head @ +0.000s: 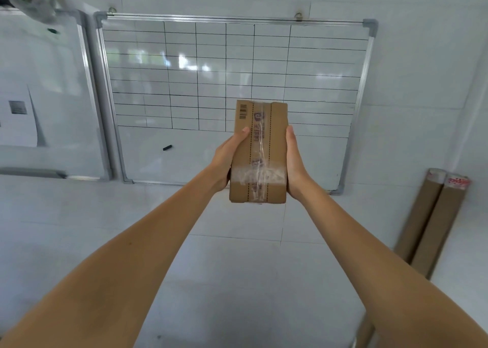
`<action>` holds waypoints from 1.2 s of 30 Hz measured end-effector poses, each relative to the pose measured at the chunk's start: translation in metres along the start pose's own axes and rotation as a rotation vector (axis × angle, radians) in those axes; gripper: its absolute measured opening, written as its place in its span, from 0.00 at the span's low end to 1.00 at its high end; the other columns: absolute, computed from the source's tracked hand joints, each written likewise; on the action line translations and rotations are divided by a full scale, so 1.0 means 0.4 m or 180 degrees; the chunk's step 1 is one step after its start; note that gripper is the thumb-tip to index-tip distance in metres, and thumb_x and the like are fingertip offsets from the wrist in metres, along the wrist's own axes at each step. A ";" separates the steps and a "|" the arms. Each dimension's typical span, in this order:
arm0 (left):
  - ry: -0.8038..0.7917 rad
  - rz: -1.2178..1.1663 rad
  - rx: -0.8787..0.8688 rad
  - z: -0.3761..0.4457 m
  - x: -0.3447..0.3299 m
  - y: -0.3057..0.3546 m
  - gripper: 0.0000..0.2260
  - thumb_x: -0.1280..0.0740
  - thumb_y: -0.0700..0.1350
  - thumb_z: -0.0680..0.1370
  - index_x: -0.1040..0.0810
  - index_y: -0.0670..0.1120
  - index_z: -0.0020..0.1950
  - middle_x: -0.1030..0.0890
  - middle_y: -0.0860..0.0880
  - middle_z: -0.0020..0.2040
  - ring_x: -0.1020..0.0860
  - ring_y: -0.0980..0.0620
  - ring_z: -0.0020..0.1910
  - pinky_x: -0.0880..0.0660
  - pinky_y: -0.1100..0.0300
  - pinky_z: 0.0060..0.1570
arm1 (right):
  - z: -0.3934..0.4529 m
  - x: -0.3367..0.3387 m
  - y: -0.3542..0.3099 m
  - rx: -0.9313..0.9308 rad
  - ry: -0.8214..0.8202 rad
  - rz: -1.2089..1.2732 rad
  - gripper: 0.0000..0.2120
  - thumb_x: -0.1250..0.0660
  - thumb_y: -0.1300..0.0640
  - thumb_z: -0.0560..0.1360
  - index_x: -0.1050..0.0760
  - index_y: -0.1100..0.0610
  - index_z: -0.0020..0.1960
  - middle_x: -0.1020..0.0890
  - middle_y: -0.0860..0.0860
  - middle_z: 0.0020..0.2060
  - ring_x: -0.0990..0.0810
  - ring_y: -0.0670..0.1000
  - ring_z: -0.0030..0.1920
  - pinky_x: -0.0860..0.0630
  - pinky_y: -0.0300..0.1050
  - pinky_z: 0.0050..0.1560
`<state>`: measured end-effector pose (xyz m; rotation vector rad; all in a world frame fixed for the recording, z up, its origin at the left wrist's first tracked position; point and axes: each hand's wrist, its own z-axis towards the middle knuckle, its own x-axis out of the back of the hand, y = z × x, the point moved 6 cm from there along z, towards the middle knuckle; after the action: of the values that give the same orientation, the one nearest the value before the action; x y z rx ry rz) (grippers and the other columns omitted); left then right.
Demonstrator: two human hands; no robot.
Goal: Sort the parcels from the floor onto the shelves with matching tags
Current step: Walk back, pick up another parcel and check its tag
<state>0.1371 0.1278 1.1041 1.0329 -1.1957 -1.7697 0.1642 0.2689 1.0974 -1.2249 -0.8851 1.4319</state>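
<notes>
A small brown cardboard parcel (260, 149) is held up in front of me at arm's length. It carries a barcode near its top left corner and clear tape along its middle and across its lower part. My left hand (227, 160) grips its left side with the thumb on the front face. My right hand (294, 165) clasps its right side. No shelves or tags show in this view.
A whiteboard with a drawn grid (232, 83) hangs on the tiled wall behind the parcel, with a black marker piece (167, 147) stuck on it. A second whiteboard (45, 96) is at the left. Two brown cardboard tubes (433, 220) lean against the wall at the right.
</notes>
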 end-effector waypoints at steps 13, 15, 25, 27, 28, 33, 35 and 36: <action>-0.0757 0.0520 0.0849 -0.003 0.060 -0.022 0.18 0.31 0.64 0.75 0.11 0.52 0.46 0.12 0.47 0.48 0.13 0.49 0.42 0.16 0.55 0.41 | 0.024 0.092 -0.071 -0.0227 -0.0320 -0.0666 0.24 0.32 0.37 0.74 0.21 0.53 0.61 0.21 0.56 0.52 0.19 0.56 0.49 0.17 0.48 0.45; -0.0738 0.0577 0.0873 -0.001 0.060 -0.025 0.18 0.31 0.64 0.75 0.11 0.51 0.48 0.12 0.46 0.49 0.13 0.49 0.43 0.16 0.55 0.41 | 0.025 0.093 -0.063 -0.0173 -0.0110 -0.0615 0.23 0.32 0.38 0.73 0.20 0.54 0.59 0.21 0.57 0.51 0.19 0.57 0.49 0.17 0.47 0.42; -0.0332 0.0744 0.1278 -0.023 0.202 -0.084 0.29 0.26 0.65 0.66 0.22 0.49 0.60 0.20 0.45 0.60 0.19 0.43 0.59 0.20 0.39 0.57 | 0.031 0.166 -0.024 -0.0187 0.0925 0.0092 0.17 0.27 0.42 0.72 0.24 0.54 0.50 0.21 0.56 0.46 0.20 0.57 0.48 0.18 0.51 0.43; -0.0351 0.0662 0.1265 -0.027 0.195 -0.100 0.27 0.26 0.64 0.69 0.21 0.49 0.60 0.19 0.45 0.58 0.18 0.43 0.58 0.18 0.42 0.55 | 0.034 0.162 -0.013 -0.0209 0.0935 0.0078 0.17 0.27 0.42 0.71 0.24 0.54 0.50 0.21 0.56 0.46 0.20 0.57 0.48 0.18 0.52 0.44; -0.0342 0.0663 0.1239 -0.027 0.190 -0.105 0.26 0.26 0.64 0.69 0.21 0.49 0.60 0.19 0.46 0.58 0.18 0.44 0.57 0.18 0.44 0.54 | 0.036 0.159 -0.009 -0.0218 0.0940 0.0079 0.17 0.27 0.42 0.71 0.24 0.54 0.50 0.21 0.56 0.45 0.19 0.57 0.48 0.17 0.52 0.45; -0.0103 0.0540 0.1122 -0.011 0.191 -0.115 0.25 0.27 0.64 0.71 0.22 0.48 0.58 0.22 0.44 0.54 0.20 0.44 0.55 0.17 0.48 0.54 | 0.040 0.154 0.005 -0.0297 0.1079 0.0182 0.18 0.26 0.42 0.71 0.24 0.55 0.49 0.20 0.55 0.45 0.19 0.57 0.49 0.17 0.53 0.45; 0.0044 0.0521 0.1087 -0.004 0.200 -0.118 0.22 0.29 0.64 0.73 0.22 0.48 0.54 0.22 0.45 0.50 0.21 0.45 0.53 0.17 0.48 0.55 | 0.042 0.148 0.012 -0.0337 0.1091 0.0235 0.18 0.26 0.42 0.70 0.24 0.55 0.49 0.20 0.55 0.46 0.19 0.56 0.49 0.18 0.52 0.42; 0.0131 0.0514 0.1077 -0.002 0.205 -0.119 0.21 0.29 0.64 0.73 0.21 0.48 0.53 0.22 0.45 0.49 0.21 0.46 0.50 0.16 0.49 0.52 | 0.042 0.143 0.015 -0.0360 0.1071 0.0251 0.19 0.25 0.41 0.70 0.24 0.55 0.50 0.19 0.55 0.46 0.19 0.55 0.48 0.18 0.51 0.40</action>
<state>0.0989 0.0676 1.0417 1.1214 -1.5423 -1.4458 0.1479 0.3244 1.0821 -1.5466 -0.6986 1.2007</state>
